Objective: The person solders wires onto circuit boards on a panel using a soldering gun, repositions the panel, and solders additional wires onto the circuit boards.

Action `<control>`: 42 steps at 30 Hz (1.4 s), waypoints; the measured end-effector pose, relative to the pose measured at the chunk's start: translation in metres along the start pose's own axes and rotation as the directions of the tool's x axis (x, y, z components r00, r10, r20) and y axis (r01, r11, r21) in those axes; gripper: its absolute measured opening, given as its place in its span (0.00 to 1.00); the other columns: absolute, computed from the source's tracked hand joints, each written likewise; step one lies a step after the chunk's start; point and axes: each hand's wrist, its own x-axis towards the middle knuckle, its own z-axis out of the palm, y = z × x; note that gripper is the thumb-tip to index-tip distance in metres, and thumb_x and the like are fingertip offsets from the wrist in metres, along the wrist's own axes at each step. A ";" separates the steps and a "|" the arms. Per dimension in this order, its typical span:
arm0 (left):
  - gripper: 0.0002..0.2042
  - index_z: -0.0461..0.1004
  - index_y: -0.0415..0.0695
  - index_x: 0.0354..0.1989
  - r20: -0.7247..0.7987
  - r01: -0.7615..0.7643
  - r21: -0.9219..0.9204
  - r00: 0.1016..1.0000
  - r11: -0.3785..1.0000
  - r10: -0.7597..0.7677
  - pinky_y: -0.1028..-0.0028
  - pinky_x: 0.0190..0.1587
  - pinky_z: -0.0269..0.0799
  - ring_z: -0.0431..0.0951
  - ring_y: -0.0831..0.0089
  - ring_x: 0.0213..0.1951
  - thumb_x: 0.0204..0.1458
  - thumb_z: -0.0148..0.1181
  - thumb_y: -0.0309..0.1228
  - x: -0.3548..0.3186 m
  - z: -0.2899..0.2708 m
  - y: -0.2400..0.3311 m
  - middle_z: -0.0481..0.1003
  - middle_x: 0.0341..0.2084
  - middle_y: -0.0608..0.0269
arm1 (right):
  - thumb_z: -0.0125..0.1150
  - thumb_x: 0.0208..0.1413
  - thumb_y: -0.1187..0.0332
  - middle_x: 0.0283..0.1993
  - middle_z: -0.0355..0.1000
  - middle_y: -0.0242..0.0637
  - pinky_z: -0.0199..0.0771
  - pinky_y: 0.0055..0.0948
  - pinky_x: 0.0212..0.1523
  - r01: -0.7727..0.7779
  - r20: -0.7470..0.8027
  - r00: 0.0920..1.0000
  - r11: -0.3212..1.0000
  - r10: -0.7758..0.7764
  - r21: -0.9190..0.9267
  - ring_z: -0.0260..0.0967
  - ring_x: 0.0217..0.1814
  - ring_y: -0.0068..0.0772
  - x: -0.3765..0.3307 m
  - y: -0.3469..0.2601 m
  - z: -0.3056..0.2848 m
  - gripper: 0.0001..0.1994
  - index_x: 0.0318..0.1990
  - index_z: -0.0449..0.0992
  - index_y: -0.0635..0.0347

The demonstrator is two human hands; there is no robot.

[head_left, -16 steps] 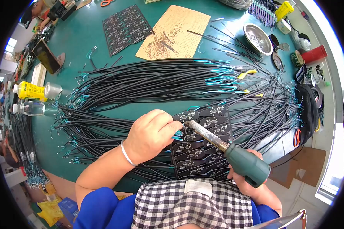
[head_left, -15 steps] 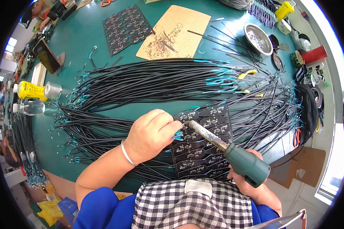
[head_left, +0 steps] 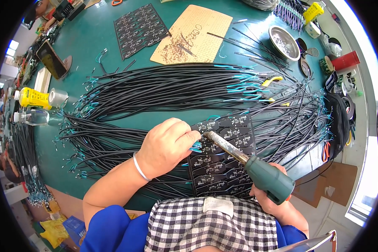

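Observation:
My left hand (head_left: 166, 145), with a white band at its wrist, is closed in a pinch over the board's upper left edge. Thin teal wires (head_left: 195, 147) stick out below its fingertips. My right hand (head_left: 268, 197) grips a soldering gun (head_left: 266, 178) with a dark green body. Its long, stained metal barrel (head_left: 227, 147) slants up and left, the tip at the board close by my left fingertips. The black circuit board panel (head_left: 214, 178) carries rows of small components and lies in front of my checked apron. What exactly sits between my left fingers is partly hidden.
Bundles of black cables (head_left: 168, 90) with teal ends lie across the green table (head_left: 126, 119). Farther back are another board panel (head_left: 140, 31), a stained tan pad (head_left: 193, 33) and a metal bowl (head_left: 284, 43). Yellow-handled pliers (head_left: 271, 81) rest near the cable ends; bottles (head_left: 32, 98) stand left.
The soldering gun's body has shifted very slightly left and up. My left hand stays nearly still at the board.

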 end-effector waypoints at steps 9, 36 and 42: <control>0.21 0.74 0.44 0.32 0.011 0.008 0.002 1.000 1.000 -0.008 0.67 0.35 0.72 0.72 0.62 0.32 0.22 0.66 0.21 0.000 -0.001 0.003 0.69 0.26 0.63 | 0.62 0.43 0.72 0.31 0.75 0.31 0.60 0.37 0.52 -0.337 0.022 0.940 0.912 0.341 0.233 0.69 0.43 0.35 -0.011 -0.004 -0.007 0.13 0.40 0.76 0.58; 0.11 0.74 0.43 0.32 -0.059 -0.197 0.123 0.977 0.973 0.206 0.73 0.30 0.74 0.73 0.67 0.31 0.36 0.61 0.25 -0.010 0.006 0.006 0.69 0.26 0.64 | 0.66 0.37 0.75 0.42 0.72 0.39 0.69 0.37 0.46 -0.156 -0.052 0.985 0.974 0.167 0.164 0.68 0.46 0.42 -0.032 0.008 0.007 0.16 0.39 0.76 0.57; 0.11 0.74 0.43 0.32 -0.042 -0.189 0.122 0.980 0.974 0.195 0.72 0.31 0.74 0.74 0.67 0.31 0.36 0.61 0.25 -0.010 0.006 0.006 0.69 0.27 0.64 | 0.65 0.37 0.75 0.40 0.72 0.38 0.71 0.33 0.43 -0.105 -0.070 0.991 0.991 0.111 0.079 0.68 0.44 0.41 -0.027 0.004 0.007 0.15 0.38 0.76 0.58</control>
